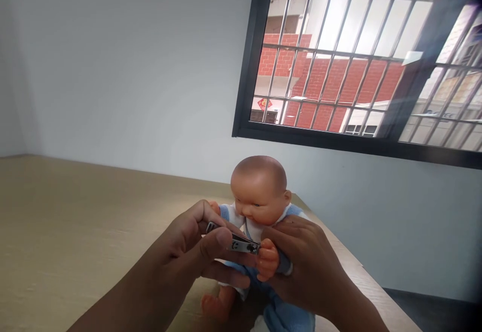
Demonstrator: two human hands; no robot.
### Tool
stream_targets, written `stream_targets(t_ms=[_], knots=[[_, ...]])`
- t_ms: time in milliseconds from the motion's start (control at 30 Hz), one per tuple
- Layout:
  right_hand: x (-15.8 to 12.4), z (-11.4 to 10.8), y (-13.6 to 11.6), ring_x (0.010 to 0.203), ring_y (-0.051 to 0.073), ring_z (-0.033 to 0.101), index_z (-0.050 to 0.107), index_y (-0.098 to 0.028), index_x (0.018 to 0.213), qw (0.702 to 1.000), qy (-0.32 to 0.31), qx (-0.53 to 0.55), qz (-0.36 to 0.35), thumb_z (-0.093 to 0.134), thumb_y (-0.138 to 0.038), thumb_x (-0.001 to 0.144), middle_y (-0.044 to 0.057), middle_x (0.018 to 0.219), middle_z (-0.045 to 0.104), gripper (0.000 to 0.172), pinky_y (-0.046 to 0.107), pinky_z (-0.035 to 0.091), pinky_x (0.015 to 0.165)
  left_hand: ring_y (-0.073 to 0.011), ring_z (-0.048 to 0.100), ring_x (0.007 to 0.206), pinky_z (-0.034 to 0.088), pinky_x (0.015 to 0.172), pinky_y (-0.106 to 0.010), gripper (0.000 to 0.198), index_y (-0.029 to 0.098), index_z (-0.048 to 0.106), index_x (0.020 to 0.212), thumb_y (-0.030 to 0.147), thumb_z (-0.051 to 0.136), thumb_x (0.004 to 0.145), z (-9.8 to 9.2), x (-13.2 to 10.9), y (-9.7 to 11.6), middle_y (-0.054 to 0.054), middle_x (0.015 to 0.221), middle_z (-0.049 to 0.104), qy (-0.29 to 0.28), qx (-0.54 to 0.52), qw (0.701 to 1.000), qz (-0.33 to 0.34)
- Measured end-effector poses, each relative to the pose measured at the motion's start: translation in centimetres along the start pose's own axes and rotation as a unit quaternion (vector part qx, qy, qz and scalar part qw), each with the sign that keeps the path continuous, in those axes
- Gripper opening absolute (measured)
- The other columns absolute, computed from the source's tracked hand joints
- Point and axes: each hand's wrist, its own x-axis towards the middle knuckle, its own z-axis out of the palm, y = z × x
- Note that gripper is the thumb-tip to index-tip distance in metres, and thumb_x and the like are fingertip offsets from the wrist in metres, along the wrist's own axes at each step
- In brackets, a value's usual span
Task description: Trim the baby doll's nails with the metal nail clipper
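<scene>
- At left: left hand point(188, 246), grip pinching a silver metal nail clipper point(243, 244) between thumb and fingers; likely light, stiff, slippery.
- Centre: bald, plastic-looking doll point(258, 189) in blue-and-white cloth, probably light; orange fist point(268, 259) just beside the clipper's tip.
- Right: right hand point(311, 256), grip around the doll's forearm, a sound hold.

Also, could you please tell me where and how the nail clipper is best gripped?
The nail clipper is probably best pinched by its handle half, from the left, as the left hand does: its slim body slants sideways, with the cutting end pointing right, at the doll's hand.
</scene>
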Motion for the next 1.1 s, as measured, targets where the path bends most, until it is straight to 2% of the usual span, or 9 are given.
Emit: stream_targets(t_ms=[200, 367, 533, 767, 967, 1100], knots=[[-0.12, -0.07, 0.12, 0.056, 0.013, 0.042, 0.050, -0.021, 0.066, 1.000, -0.008, -0.005, 0.004, 0.064, -0.020, 0.076, -0.007, 0.058, 0.055, 0.017, 0.030, 0.027, 0.061, -0.0273, 0.073, 0.117, 0.067, 0.086, -0.032, 0.045, 0.018, 0.057, 0.119, 0.054, 0.072, 0.096, 0.08, -0.18, 0.18, -0.013, 0.123, 0.074, 0.008, -0.003, 1.000, -0.016], [-0.31, -0.01, 0.08, 0.056, 0.014, 0.044, 0.048, -0.021, 0.066, 1.000, -0.013, -0.012, 0.004, 0.065, -0.021, 0.075, -0.006, 0.059, 0.055, 0.019, 0.030, 0.027, 0.060, -0.0260, 0.072, 0.119, 0.067, 0.089, -0.031, 0.041, 0.020, 0.060, 0.125, 0.053, 0.064, 0.102, 0.12, -0.29, 0.09, -0.012, 0.124, 0.074, 0.000, -0.003, 1.000, -0.017], [-0.37, 0.01, 0.08, 0.057, 0.014, 0.044, 0.047, -0.021, 0.067, 1.000, -0.016, -0.017, 0.007, 0.064, -0.021, 0.075, -0.005, 0.060, 0.056, 0.019, 0.030, 0.027, 0.061, -0.0242, 0.074, 0.113, 0.067, 0.088, -0.030, 0.046, 0.019, 0.058, 0.129, 0.056, 0.061, 0.103, 0.03, -0.14, 0.14, -0.012, 0.119, 0.076, 0.009, -0.002, 1.000, -0.005], [-0.33, -0.07, 0.04, 0.057, 0.014, 0.045, 0.048, -0.021, 0.066, 0.999, -0.026, -0.006, 0.017, 0.065, -0.022, 0.076, -0.006, 0.059, 0.055, 0.019, 0.031, 0.027, 0.061, -0.0275, 0.072, 0.119, 0.067, 0.091, -0.034, 0.045, 0.021, 0.058, 0.128, 0.057, 0.063, 0.101, -0.01, -0.33, 0.16, -0.010, 0.127, 0.073, 0.005, 0.000, 1.000, -0.019], [-0.40, -0.07, 0.08, 0.057, 0.014, 0.046, 0.049, -0.021, 0.067, 1.000, -0.018, -0.017, 0.017, 0.066, -0.024, 0.078, -0.005, 0.060, 0.058, 0.020, 0.030, 0.027, 0.061, -0.0257, 0.075, 0.109, 0.066, 0.093, -0.037, 0.043, 0.019, 0.058, 0.127, 0.056, 0.056, 0.105, 0.24, -0.31, 0.03, -0.011, 0.123, 0.074, 0.007, 0.002, 1.000, -0.015], [-0.18, -0.13, 0.13, 0.057, 0.014, 0.045, 0.047, -0.021, 0.066, 1.000, -0.019, -0.009, 0.012, 0.064, -0.022, 0.077, -0.005, 0.059, 0.055, 0.020, 0.029, 0.027, 0.061, -0.0264, 0.074, 0.112, 0.067, 0.091, -0.037, 0.045, 0.018, 0.058, 0.116, 0.060, 0.063, 0.100, 0.27, -0.45, 0.16, -0.012, 0.122, 0.074, 0.011, 0.006, 1.000, -0.014]])
